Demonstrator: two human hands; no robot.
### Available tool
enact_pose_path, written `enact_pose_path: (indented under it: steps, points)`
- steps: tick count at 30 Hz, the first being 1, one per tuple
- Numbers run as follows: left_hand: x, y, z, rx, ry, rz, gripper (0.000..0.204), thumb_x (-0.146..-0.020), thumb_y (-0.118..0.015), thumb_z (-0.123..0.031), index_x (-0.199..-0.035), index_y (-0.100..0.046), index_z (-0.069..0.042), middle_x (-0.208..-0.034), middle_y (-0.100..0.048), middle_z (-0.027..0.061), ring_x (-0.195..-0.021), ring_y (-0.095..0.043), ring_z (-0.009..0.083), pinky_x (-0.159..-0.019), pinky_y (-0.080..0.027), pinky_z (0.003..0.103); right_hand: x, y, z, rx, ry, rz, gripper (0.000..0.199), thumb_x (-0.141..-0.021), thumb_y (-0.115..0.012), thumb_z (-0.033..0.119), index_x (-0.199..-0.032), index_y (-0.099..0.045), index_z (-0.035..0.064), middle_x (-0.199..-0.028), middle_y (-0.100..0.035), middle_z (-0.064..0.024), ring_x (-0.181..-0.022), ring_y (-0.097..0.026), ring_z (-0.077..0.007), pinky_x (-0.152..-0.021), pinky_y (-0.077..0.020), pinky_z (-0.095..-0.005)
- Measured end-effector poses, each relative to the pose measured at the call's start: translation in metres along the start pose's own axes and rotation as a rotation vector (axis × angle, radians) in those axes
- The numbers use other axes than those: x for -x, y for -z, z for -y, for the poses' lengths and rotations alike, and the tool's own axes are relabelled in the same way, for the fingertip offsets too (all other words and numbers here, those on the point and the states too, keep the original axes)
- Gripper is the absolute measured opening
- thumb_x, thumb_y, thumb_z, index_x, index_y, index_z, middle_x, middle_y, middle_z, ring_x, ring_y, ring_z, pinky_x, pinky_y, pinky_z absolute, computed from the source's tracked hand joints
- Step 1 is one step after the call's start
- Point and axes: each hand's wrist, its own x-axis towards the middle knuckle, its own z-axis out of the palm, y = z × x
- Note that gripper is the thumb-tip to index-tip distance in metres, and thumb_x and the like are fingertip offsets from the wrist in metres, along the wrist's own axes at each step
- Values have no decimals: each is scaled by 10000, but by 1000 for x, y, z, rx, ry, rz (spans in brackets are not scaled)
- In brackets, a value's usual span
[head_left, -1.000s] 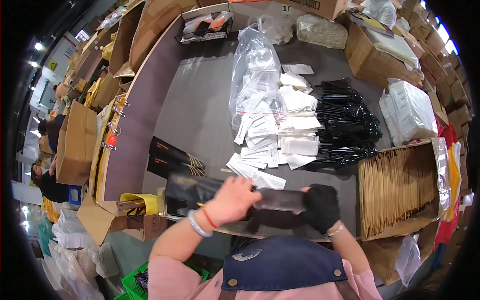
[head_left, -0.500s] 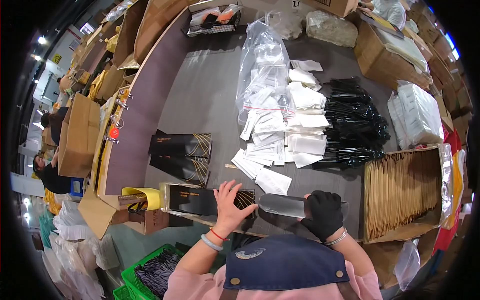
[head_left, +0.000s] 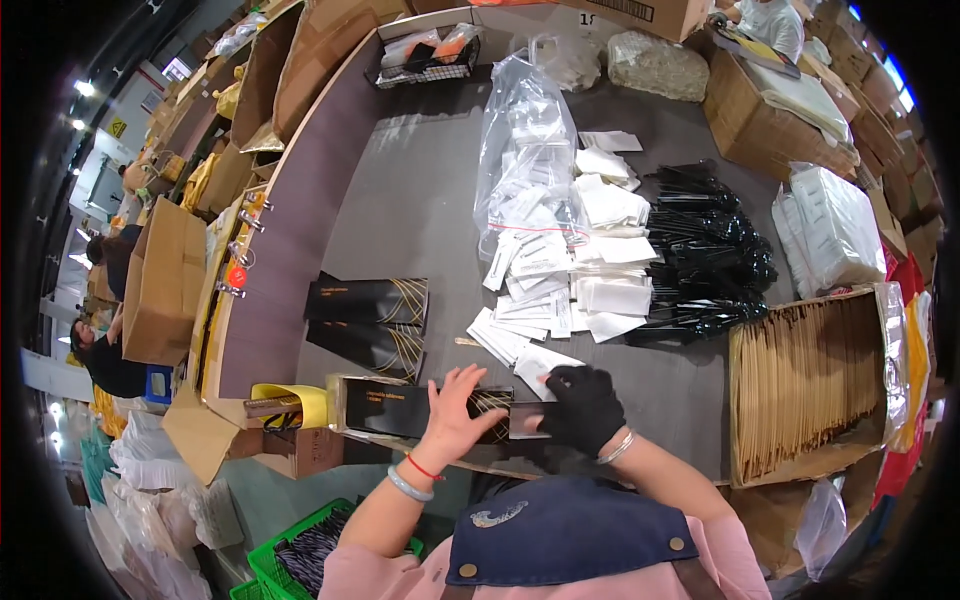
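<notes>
Hands meet low in the frame's centre on a long black box, glossy card with fine gold lines, lying at the table's near edge; the bare left hand presses flat and open on it; the black-gloved right hand grips its right end. Above lie two matching flat black boxes, white paper packets and shiny black wrapped pieces.

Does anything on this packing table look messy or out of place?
Mostly the white packets: they lie fanned out in a loose, overlapping heap beside the clear plastic bag, not stacked. The two black boxes lie neatly together. Oddly, only the right hand wears a black glove.
</notes>
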Motion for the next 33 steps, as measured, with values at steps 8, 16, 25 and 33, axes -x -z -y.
enact_pose_path:
  steps: [8, 16, 25, 33]
  points:
    - [-98, -9, 27, -179, -417, -224, 376, -733, -744, -132, -1085, -631, -63, -1112, -619, 111, -1044, -554, 321, -904, -458, 426, -39, 19, -38, 286, -122, 306, 371, -692, -751, 343, -1037, -682, 225, -1076, -608, -44, -1046, -533, -270, -850, -406, -460]
    - [-99, -16, 12, -96, -318, -210, 246, -760, -746, -200, -958, -680, -70, -998, -639, 83, -979, -556, 308, -845, -462, 387, 28, 83, -78, -60, -184, -259, 413, -698, -785, 171, -1085, -667, 88, -1037, -612, -116, -1002, -573, -311, -876, -450, -395]
    - [-114, -10, 12, -208, -248, -149, 150, -789, -687, -178, -895, -705, -73, -821, -632, 108, -819, -608, 306, -733, -486, 429, 217, 125, -176, 162, -872, -745, 344, -818, -691, 83, -1136, -591, -1, -1130, -605, -126, -1078, -569, -279, -968, -439, -368]
    - [-83, -41, -30, 62, -450, -1, 136, -784, -684, -114, -911, -666, -68, -897, -636, 106, -886, -594, 310, -787, -484, 394, 276, 132, -215, 267, -1206, -403, 377, -862, -620, 144, -1180, -565, -51, -1192, -589, -200, -1138, -550, -347, -974, -437, -395]
